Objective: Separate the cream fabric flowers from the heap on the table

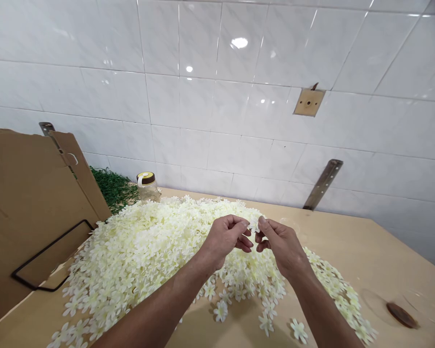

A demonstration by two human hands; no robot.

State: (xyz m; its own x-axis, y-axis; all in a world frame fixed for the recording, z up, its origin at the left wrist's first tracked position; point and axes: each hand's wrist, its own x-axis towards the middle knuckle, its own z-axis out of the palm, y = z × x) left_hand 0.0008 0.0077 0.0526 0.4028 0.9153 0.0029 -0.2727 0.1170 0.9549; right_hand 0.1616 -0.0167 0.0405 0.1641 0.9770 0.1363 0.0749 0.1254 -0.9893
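A large heap of white artificial flowers (148,246) with pale yellow-green centres covers the middle of the table. Above its right part, my left hand (226,239) and my right hand (281,241) come close together. Between their fingertips is a small white artificial flower (254,225). The right thumb and index finger pinch it from one side, while the left thumb and index finger close at its other edge. Whether a stem or second piece is in the left pinch is hidden. A few loose flowers lie in front, one lone flower (298,330) by my right forearm.
A cardboard box (32,208) and a black wire frame (50,249) stand at left. Behind the heap are green artificial grass (114,191) and a lidded jar (148,187). A clear dish with a brown oval piece (402,314) lies right. Tiled wall behind carries a metal bracket (323,185).
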